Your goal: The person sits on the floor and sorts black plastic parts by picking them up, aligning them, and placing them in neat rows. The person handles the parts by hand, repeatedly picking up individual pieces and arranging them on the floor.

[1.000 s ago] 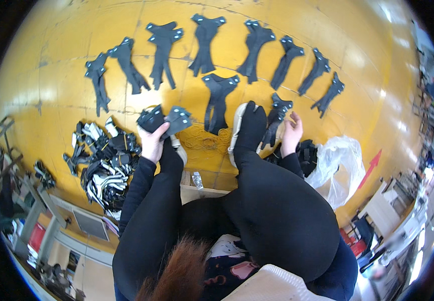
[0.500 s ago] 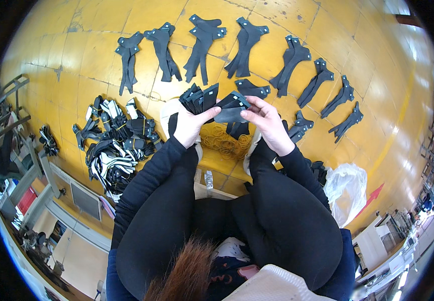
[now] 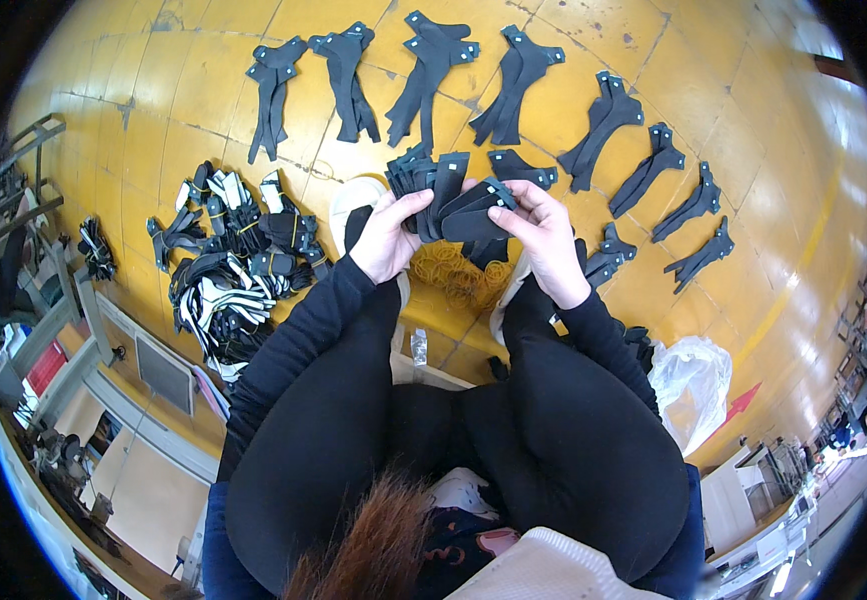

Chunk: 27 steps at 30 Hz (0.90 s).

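Note:
Between my knees I hold up a fanned bunch of flat black cut pieces with small pale labels. My left hand point(image 3: 390, 238) is closed on the thick part of this bunch point(image 3: 443, 188), thumb on top. My right hand point(image 3: 541, 238) pinches the right-hand black pieces point(image 3: 473, 213) of the fan between thumb and fingers. How many pieces each hand grips is hidden by overlap. Just beyond my right hand, a labelled black piece point(image 3: 525, 170) lies on the floor. Under my hands sits a tangle of yellow rubber bands point(image 3: 458, 277).
Several piles of black cut pieces point(image 3: 433, 70) lie in an arc on the yellow floor point(image 3: 193, 90). On the left is a heap of banded black and white bundles point(image 3: 223, 300). A clear plastic bag point(image 3: 691, 385) rests to the right, and a metal-framed bench point(image 3: 153, 420) stands at left.
Both hands stay on the bunch. The right-hand pieces have swung in against the rest of the fan, and the left thumb has shifted left. The floor piles sit slightly higher and further right in view.

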{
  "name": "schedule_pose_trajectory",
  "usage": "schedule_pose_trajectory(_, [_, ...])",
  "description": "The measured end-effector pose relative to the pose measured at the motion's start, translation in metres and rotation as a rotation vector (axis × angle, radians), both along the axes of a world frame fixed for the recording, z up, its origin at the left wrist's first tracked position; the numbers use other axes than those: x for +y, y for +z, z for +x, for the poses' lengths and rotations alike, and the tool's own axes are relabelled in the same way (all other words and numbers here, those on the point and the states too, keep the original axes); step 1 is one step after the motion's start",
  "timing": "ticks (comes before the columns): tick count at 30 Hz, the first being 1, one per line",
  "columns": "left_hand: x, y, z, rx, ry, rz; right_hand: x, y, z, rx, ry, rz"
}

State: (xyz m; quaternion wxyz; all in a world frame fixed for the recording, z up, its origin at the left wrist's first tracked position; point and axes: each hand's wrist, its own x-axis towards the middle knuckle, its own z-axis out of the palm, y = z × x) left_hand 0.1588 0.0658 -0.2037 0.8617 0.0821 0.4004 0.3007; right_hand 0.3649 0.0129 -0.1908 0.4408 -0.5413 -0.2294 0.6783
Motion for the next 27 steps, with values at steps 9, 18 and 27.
schedule_pose_trajectory(9, [-0.006, -0.001, -0.001, 0.102, -0.162, 0.063, 0.007, 0.01, -0.008, 0.062, -0.011, -0.022])
schedule_pose_trajectory(18, [-0.003, 0.006, 0.007, 0.189, -0.074, 0.193, 0.004, 0.002, -0.012, 0.043, -0.056, -0.004])
schedule_pose_trajectory(27, [-0.001, 0.018, 0.011, 0.2, 0.028, 0.206, 0.002, -0.002, -0.014, 0.014, -0.095, -0.015])
